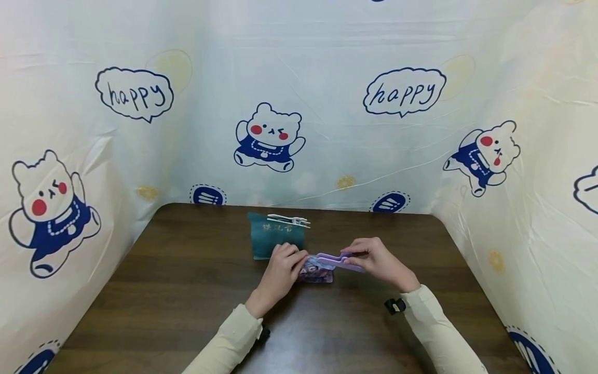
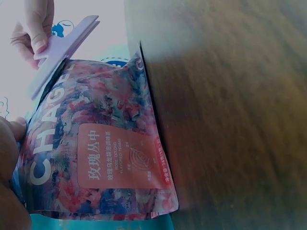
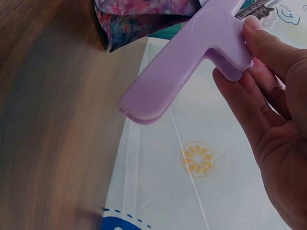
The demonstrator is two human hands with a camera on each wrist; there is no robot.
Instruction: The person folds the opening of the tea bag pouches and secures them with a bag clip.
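A patterned pink and blue tea bag pouch (image 1: 317, 275) stands on the table between my two hands. Its pink label (image 2: 120, 155) reads rose oolong flavored teabag in the left wrist view. My left hand (image 1: 282, 267) pinches the pouch's top edge at its left end; part of that grip is hidden. My right hand (image 1: 376, 259) holds a light purple bag clip (image 3: 175, 64) by its handles, between thumb and fingers. The clip's long bars lie along the right part of the pouch's top edge and stick out past its side.
Just behind my left hand stands a teal pouch (image 1: 261, 239) with gold lettering. Slim white pieces (image 1: 288, 221) lie across its top right. A dark wood table (image 1: 163, 291) lies under everything, and a printed curtain (image 1: 327, 62) surrounds its back and sides.
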